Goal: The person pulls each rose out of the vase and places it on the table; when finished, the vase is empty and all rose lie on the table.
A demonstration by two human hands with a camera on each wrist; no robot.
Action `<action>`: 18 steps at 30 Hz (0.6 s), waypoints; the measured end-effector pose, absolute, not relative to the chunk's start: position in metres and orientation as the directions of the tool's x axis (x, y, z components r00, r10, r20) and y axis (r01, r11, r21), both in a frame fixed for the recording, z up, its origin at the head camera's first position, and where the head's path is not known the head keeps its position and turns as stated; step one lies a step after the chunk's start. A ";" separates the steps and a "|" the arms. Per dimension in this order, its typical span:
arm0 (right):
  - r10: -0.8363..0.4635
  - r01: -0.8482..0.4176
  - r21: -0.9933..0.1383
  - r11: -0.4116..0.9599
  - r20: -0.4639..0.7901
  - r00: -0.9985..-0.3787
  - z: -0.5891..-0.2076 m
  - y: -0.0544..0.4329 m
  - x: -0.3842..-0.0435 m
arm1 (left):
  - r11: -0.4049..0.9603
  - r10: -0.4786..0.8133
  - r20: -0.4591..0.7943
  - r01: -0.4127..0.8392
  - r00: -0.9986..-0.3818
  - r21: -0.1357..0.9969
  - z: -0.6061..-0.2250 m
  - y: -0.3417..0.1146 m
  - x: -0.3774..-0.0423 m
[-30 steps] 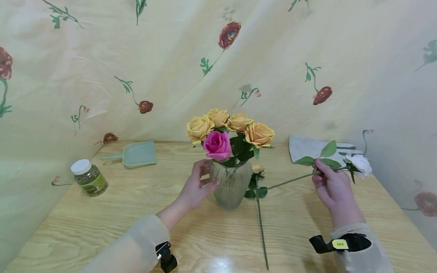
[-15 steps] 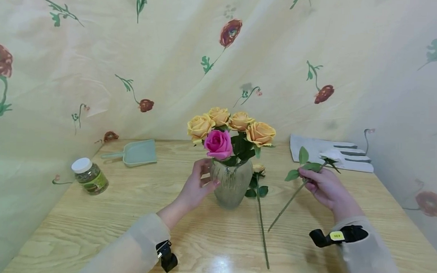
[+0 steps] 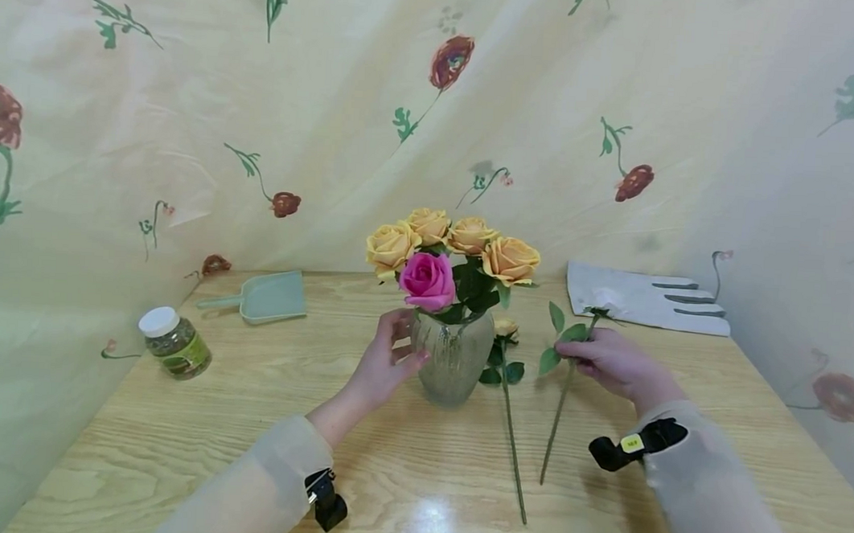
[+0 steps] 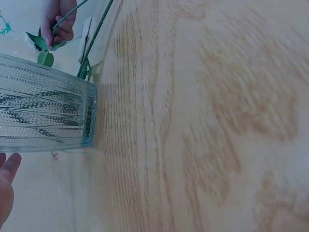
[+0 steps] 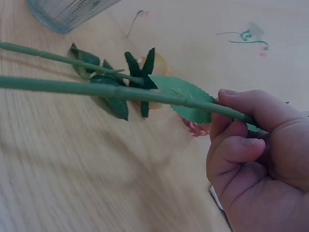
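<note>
A textured glass vase [image 3: 454,364] stands upright on the table, holding several yellow roses [image 3: 510,260] and one magenta rose [image 3: 427,282]. My left hand [image 3: 387,359] holds the vase's left side, its thumb in front and fingers curved near the rim. To the right, my right hand [image 3: 614,361] pinches the green stem of a white rose [image 3: 556,426] between thumb and fingers, just by its leaves. That stem slants down toward me, and its pale bloom overlaps a glove in the head view. Close beside the vase lies a loose yellow rose [image 3: 505,329].
A pale work glove [image 3: 636,292] lies at the back right. At the left are a light green dustpan [image 3: 275,299] and a jar with a white lid [image 3: 176,346]. Flower-printed cloth [image 3: 348,117] hangs behind the wooden table [image 3: 245,418].
My right hand has moved left and slightly down with the white rose, whose stem has swung from nearly sideways to pointing down toward me. My left hand stays at the vase.
</note>
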State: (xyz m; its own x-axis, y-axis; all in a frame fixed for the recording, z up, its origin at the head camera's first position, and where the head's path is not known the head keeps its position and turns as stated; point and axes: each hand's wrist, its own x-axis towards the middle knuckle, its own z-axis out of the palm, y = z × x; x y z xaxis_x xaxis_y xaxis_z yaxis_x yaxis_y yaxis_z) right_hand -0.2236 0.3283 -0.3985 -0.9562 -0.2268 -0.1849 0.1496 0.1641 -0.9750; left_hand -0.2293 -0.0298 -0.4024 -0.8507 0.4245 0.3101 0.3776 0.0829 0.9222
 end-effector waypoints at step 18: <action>-0.222 0.180 -0.949 0.259 -0.239 -0.945 -0.423 0.309 -0.233 | 0.095 0.421 0.308 0.379 -0.853 0.920 -0.402 -0.030 -0.229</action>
